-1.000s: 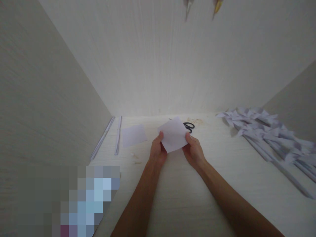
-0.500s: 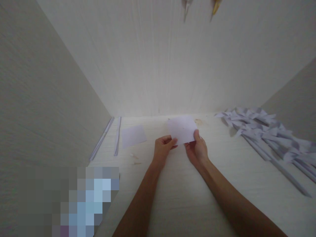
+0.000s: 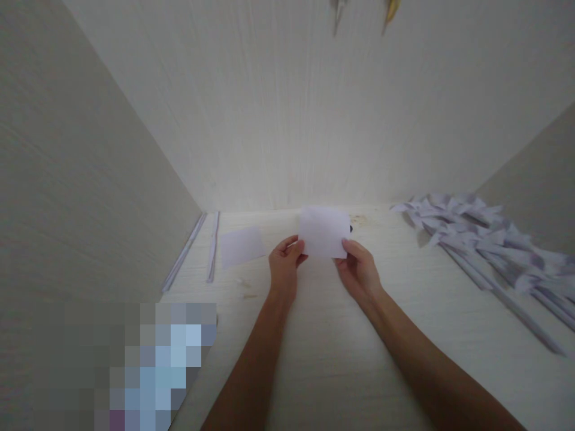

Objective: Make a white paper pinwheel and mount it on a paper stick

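A white sheet of paper (image 3: 323, 232) is held up between my two hands, its face turned toward me. My left hand (image 3: 284, 261) pinches the lower left corner, thumb in front and fingers behind. The lower right corner is gripped by my right hand (image 3: 359, 267) in the same way. A small dark round thing (image 3: 351, 228) peeks out past the paper's right edge; the rest of it is hidden. Left of my left hand, a second white sheet of paper (image 3: 242, 246) lies flat on the table (image 3: 332, 353).
Several paper pinwheels (image 3: 485, 239) with rolled paper sticks (image 3: 507, 305) are heaped at the right. Folded paper strips (image 3: 212, 246) lie at the left by the side panel. Small thin sticks (image 3: 248, 296) rest near my left forearm. Two pointed tools (image 3: 390, 15) show at the top. A pixelated patch covers the lower left.
The paper has shifted slightly left and turned from tilted to nearly level. My left hand has moved left and up to its corner; the dark round thing now shows at the right edge.
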Motion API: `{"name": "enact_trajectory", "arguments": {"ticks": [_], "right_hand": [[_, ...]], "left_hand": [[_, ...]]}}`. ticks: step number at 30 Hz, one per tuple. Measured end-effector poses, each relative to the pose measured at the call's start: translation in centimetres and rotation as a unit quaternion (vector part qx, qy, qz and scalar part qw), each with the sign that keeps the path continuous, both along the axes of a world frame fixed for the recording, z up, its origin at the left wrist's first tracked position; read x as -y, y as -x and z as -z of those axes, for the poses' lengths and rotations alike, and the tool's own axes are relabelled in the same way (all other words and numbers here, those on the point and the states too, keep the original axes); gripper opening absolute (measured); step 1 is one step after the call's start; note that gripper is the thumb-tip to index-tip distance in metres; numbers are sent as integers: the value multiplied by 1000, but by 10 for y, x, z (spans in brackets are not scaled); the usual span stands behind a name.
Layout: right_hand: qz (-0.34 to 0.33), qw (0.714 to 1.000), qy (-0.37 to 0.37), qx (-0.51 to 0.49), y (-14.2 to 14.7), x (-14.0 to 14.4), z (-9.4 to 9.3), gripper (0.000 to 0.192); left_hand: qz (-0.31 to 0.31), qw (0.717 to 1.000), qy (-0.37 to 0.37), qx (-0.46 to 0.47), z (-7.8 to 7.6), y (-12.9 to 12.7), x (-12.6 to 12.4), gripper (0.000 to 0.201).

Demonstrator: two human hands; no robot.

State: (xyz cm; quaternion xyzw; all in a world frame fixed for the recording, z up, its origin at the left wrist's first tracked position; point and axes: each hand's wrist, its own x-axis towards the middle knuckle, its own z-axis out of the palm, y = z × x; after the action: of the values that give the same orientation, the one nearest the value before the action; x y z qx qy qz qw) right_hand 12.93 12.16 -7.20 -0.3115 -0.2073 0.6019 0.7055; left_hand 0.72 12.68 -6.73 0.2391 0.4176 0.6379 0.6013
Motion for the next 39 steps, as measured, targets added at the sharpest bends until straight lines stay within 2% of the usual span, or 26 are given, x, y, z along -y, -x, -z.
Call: {"name": "enact_trajectory", "arguments": {"ticks": [5, 10, 20, 30, 39], "right_hand": [[-22, 998, -10, 58, 5, 5, -3, 10], [15, 999, 27, 19, 2, 1, -2, 16], [30, 998, 40, -41, -5, -4, 4, 8], [12, 998, 22, -49, -8, -5, 7, 5], [-17, 999, -6, -47, -7, -1, 1, 3]], "left_hand": [[-35, 998, -14, -44, 0, 8, -3, 26], [-9, 992, -17, -128, 0, 6, -1, 25], [9, 983, -59, -176, -2, 6, 1, 26], [-34, 989, -51, -138, 5, 8, -3, 33], [-19, 996, -43, -82, 3, 9, -3, 34]]}}
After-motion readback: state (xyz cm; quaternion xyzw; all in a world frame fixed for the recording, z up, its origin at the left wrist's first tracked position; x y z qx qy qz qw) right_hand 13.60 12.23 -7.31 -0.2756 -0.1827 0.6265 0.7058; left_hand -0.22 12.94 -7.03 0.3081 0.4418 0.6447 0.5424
